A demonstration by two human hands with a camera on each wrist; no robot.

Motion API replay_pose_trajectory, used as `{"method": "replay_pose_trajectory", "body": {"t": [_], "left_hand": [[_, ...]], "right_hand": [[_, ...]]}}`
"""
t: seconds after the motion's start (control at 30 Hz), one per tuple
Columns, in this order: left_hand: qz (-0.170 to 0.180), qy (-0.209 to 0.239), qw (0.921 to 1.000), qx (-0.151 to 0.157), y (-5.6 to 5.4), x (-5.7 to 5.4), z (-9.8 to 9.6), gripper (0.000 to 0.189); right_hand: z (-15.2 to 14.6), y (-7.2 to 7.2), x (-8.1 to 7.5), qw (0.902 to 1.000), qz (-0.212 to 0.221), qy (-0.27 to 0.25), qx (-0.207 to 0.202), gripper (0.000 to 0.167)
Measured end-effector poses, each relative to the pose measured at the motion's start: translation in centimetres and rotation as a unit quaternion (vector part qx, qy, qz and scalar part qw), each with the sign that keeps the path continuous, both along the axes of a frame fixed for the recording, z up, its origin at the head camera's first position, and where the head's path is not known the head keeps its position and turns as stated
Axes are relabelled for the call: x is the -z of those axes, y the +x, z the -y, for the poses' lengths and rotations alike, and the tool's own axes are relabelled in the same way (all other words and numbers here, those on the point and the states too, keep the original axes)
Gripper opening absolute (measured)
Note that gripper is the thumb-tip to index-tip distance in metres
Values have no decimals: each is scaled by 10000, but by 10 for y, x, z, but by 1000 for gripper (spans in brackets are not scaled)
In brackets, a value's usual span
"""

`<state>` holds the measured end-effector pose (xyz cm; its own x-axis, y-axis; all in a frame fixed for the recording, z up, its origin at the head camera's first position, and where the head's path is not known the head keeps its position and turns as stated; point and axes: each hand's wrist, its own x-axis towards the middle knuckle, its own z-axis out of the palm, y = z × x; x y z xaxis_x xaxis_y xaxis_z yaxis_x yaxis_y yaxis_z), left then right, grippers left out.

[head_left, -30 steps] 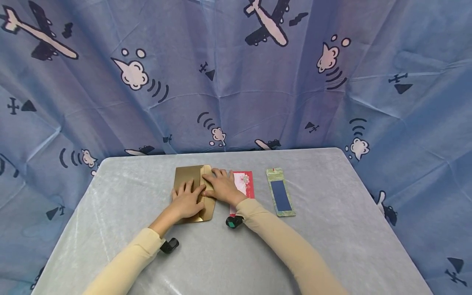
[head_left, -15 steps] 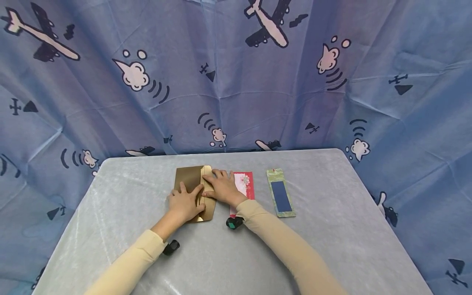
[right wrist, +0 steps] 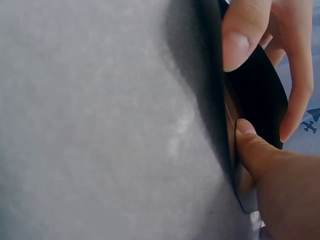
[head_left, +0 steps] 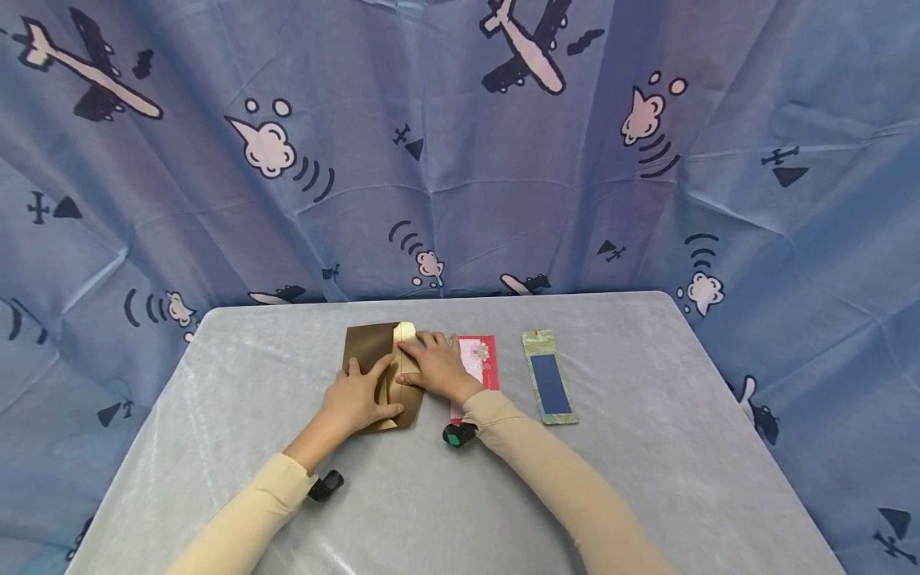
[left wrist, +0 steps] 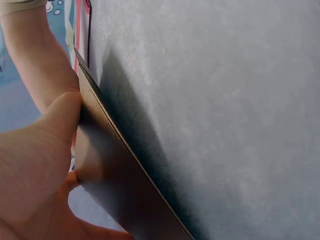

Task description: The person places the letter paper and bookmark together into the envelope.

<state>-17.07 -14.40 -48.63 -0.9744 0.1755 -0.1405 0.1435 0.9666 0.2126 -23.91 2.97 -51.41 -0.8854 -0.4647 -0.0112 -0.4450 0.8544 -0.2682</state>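
A gold envelope [head_left: 368, 342] lies toward the back left of the table, its flap [head_left: 406, 327] folded out to the right. My left hand [head_left: 352, 399] spans the envelope, thumb at its near side and fingers farther back. Seen from the right wrist, this thumb and the finger opposite grip the bowed envelope [right wrist: 262, 95] around its dark opening. The left wrist view shows a shadow beneath the envelope's [left wrist: 120, 175] near edge. My right hand [head_left: 438, 367] rests on the flap with fingers extended; its thumb [right wrist: 252, 147] lies along the flap.
Partly under my right forearm is a red and white card [head_left: 474, 359] with a floral print. Farther right lies a narrow green packet [head_left: 539, 343] with a dark blue panel. The grey table [head_left: 647, 415] ends at a blue airplane-print curtain [head_left: 460, 160].
My left fingers have drawn closer to the flap, and thumb and index finger now spread wider across the envelope. Its front has darkened and bowed. My right hand stays on the flap.
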Motion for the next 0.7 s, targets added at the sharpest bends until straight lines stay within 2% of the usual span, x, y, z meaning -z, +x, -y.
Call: {"method": "replay_pose_trajectory", "body": {"t": [0.17, 0.47, 0.7], "left_hand": [[-32, 103, 9999, 9, 0, -1, 1, 95], [-239, -268, 9993, 47, 3, -3, 0, 96], [-247, 1, 9997, 13, 3, -3, 3, 97]], "right_hand": [[-1, -1, 2, 10000, -77, -61, 7, 69], [2, -1, 3, 9999, -102, -9, 34, 70], [1, 1, 1, 9999, -42, -91, 131, 69]]}}
